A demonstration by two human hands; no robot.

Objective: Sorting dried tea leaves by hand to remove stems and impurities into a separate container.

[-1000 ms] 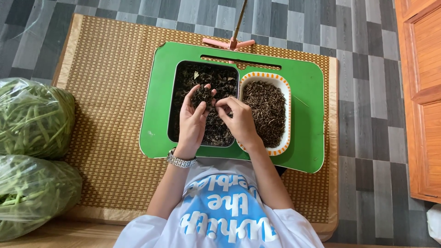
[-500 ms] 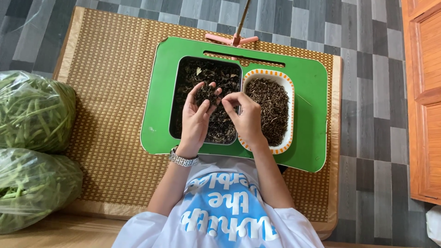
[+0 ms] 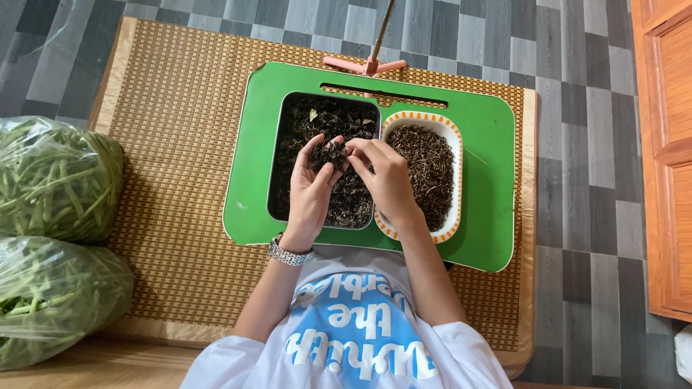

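I see bare green tray [image 3: 490,216] on the right of the white bowl [image 3: 450,133] and a strip left of the black tub [image 3: 285,130]. Open mat [image 3: 173,144] lies further left, until the two bags of greens [image 3: 54,180]. A pink stand [image 3: 371,66] blocks the far edge.

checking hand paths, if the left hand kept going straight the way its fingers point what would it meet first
The left hand points up-right at the clump of dark dried leaves it cups, with the right hand's fingertips right behind. Depth is unclear.
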